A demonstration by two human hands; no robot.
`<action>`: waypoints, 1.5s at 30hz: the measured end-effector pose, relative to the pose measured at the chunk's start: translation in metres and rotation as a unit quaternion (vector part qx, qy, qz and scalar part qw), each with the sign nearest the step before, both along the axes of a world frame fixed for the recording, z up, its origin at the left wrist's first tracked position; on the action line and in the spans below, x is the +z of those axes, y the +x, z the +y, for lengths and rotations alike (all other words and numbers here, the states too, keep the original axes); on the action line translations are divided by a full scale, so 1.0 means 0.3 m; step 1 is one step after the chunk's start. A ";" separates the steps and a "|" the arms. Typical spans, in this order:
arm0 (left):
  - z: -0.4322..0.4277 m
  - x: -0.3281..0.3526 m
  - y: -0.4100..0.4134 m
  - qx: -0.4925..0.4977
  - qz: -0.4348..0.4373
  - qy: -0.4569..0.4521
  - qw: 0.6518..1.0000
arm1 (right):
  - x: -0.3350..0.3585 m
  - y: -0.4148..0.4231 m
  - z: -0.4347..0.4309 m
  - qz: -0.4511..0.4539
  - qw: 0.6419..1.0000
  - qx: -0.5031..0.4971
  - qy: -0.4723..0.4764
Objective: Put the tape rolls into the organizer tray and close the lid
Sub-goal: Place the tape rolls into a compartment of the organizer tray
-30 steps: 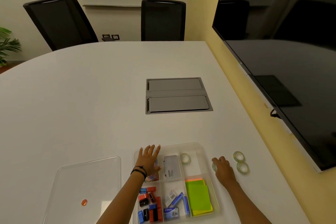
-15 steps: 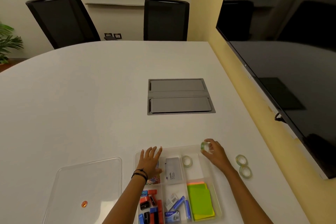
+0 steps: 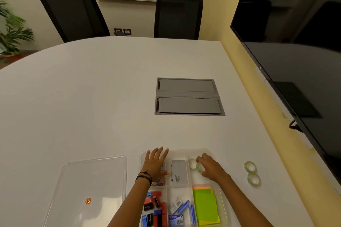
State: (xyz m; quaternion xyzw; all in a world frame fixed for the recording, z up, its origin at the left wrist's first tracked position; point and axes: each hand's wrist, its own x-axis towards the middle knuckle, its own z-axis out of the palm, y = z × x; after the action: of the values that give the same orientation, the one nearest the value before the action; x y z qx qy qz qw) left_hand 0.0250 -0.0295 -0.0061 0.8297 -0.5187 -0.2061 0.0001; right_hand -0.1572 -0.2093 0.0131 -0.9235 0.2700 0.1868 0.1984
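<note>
Near end of the organizer tray (image 3: 208, 150) was cut off by the frame bottom, and so was the near corner of the clear lid (image 3: 96, 177). Left hand (image 3: 156, 164) lay flat over the far left compartment, fingers straight and spread, hiding most of the coloured bits under it. Right hand (image 3: 210, 168) pinched 1 tape roll (image 3: 199, 167) between thumb and fingers. The fingers covered part of the ring, so contact with the tray floor could not be told.

Tray's long axis ran away from the person. The lid lay parallel on the worktop (image 3: 92, 97), left of the tray and apart from it. The held roll was tilted on edge in the far right compartment, hole facing roughly left. It sat just beside a 2nd roll (image 3: 192, 164) lying flat, hole up. 2 loose rolls (image 3: 250, 166) lay flat on the worktop right of the tray, touching, lined up near to far.

Versus 0.5 s earlier, the right hand had dropped from above the tray's far rim down into that compartment. 1 s earlier it was on the worktop right of the tray. Left hand, lid and the loose rolls had not moved.
</note>
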 end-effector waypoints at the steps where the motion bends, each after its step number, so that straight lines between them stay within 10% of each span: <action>1: 0.001 0.000 -0.001 0.000 0.001 0.000 1.000 | -0.005 0.004 0.001 0.010 1.000 0.012 -0.019; 11: -0.001 -0.009 0.000 -0.006 -0.008 0.013 1.000 | -0.043 0.000 0.011 -0.020 0.997 0.037 -0.069; 22: -0.002 -0.014 0.001 -0.010 -0.015 0.018 1.000 | -0.011 -0.119 0.029 -0.292 0.946 -0.144 0.004; 45: 0.004 -0.017 0.004 -0.020 -0.022 0.017 0.999 | -0.090 -0.456 -0.028 -0.103 0.906 -0.406 -0.056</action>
State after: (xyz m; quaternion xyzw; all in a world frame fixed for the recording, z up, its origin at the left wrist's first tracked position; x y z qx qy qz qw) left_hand 0.0262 -0.0284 -0.0111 0.8235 -0.5314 -0.1966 -0.0292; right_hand -0.2939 -0.2178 -0.0139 -0.7574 0.6101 -0.0214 0.2318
